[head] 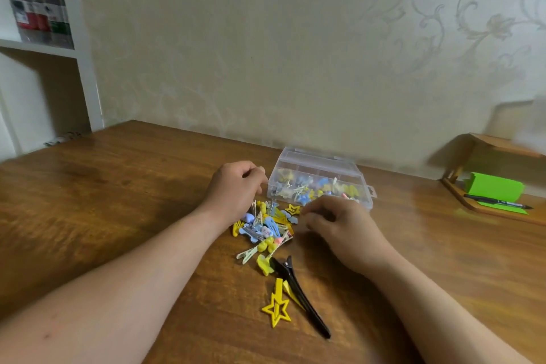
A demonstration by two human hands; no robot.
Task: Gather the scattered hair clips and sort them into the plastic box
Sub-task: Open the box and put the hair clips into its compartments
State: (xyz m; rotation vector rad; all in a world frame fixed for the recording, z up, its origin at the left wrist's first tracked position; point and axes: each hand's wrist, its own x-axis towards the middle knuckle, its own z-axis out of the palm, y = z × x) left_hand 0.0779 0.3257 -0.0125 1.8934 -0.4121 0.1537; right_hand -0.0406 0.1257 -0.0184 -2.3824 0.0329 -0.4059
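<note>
**Wooden counter, clips half sorted**

Patterned wallpaper backs a brown wooden counter (118,216), and the clear plastic box (320,163) sits near the wall. Its compartments already hold a fair number of blue and yellow pieces. A good part of the job is left, I'd say: a heap of hair clips (266,230) lies just in front of the box. Closer to the person lie a long black clip (301,295) and a yellow star clip (276,307), touching each other.

Both hands are over the heap, apart from one another. The left hand (236,186) is beside the box's left end, the right hand (339,221) at its front edge. Each has its fingers curled under; whether either pinches a clip I cannot tell. Off to the right lies a green notepad (493,186) with a pen (499,202).
</note>
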